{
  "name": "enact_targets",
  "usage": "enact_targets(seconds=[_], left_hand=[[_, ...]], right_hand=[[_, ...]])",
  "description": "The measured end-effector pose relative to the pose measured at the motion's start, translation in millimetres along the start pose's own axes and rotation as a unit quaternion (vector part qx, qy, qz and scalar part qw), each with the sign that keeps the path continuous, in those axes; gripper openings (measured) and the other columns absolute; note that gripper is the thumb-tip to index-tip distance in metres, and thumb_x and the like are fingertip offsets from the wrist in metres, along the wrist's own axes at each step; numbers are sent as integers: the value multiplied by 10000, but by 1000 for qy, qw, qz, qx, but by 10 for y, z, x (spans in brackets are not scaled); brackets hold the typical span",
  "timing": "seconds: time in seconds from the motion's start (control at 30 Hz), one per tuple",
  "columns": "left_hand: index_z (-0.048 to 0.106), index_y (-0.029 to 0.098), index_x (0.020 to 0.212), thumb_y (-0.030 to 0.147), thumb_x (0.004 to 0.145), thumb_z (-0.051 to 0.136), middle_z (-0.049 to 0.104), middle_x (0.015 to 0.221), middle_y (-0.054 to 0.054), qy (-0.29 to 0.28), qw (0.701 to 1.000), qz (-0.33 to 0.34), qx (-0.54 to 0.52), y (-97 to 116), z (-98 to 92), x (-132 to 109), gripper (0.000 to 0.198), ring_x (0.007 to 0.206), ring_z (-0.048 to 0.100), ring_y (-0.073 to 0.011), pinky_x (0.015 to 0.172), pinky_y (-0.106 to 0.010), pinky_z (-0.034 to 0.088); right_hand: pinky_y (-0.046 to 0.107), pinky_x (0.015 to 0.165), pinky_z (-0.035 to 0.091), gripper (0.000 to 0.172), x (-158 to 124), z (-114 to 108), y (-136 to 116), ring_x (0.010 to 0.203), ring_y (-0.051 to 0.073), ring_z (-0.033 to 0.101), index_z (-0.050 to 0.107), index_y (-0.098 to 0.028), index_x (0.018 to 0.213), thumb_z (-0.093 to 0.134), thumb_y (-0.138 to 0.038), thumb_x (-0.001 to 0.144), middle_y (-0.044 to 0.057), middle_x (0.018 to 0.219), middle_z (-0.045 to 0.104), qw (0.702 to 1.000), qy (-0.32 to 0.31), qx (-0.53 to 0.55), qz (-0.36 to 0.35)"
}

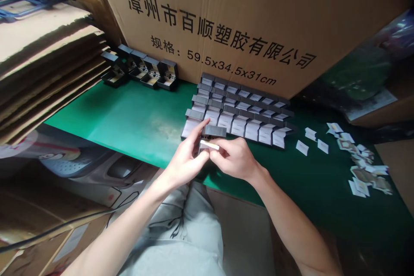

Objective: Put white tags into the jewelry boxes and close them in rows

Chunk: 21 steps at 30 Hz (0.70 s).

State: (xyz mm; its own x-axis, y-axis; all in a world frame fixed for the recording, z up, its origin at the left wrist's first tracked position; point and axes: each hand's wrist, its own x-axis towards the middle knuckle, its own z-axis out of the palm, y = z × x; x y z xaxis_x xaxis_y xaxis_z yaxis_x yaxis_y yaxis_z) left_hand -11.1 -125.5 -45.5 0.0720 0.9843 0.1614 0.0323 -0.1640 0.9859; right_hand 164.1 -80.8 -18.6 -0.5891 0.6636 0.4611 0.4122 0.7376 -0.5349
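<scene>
Near the table's front edge, my left hand [186, 158] is wrapped round a small dark box [216, 131] whose lid stands raised. My right hand [237, 157] pinches a small white piece [209, 145] at the box's opening. Just beyond my hands stand rows of similar dark boxes [238, 126] with raised lids and white inserts. At the back left, several more open dark boxes [150, 78] show yellowish insides. Loose white pieces [302, 148] lie to the right of the rows.
A large printed carton [207, 21] rises behind the green table [129, 112]. Flattened cardboard [42, 60] is stacked at the left. More white pieces and small clear bags [364, 172] form a pile at the far right.
</scene>
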Motion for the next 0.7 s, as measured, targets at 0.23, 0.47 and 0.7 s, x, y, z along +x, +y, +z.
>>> enact_targets(seconds=[0.23,0.47,0.7], left_hand=[[385,284,1564,194,910,616,571,1423,-89,2,1000,-8,-18,-16,8,-2,699,1173,607,-237,1007,-356,517],[395,286,1556,199,918,588,616,1317,-73,2,1000,-3,-13,-16,-2,2,672,1115,611,-220,1010,-353,502],[406,233,1540,143,860,548,625,1281,-88,5,1000,15,-10,22,-6,8,701,1097,615,-233,1074,-410,471]], right_hand=[[200,474,377,226,-8,54,-17,432,79,533,759,-160,919,546,-233,940,-23,539,658,998,53,-32,-18],[207,474,357,204,-23,103,-36,426,77,511,749,-158,866,557,-195,922,-25,523,642,994,75,-73,-34],[230,498,360,175,-21,84,-13,461,80,554,747,-149,932,596,-237,926,-27,578,678,990,67,-95,-80]])
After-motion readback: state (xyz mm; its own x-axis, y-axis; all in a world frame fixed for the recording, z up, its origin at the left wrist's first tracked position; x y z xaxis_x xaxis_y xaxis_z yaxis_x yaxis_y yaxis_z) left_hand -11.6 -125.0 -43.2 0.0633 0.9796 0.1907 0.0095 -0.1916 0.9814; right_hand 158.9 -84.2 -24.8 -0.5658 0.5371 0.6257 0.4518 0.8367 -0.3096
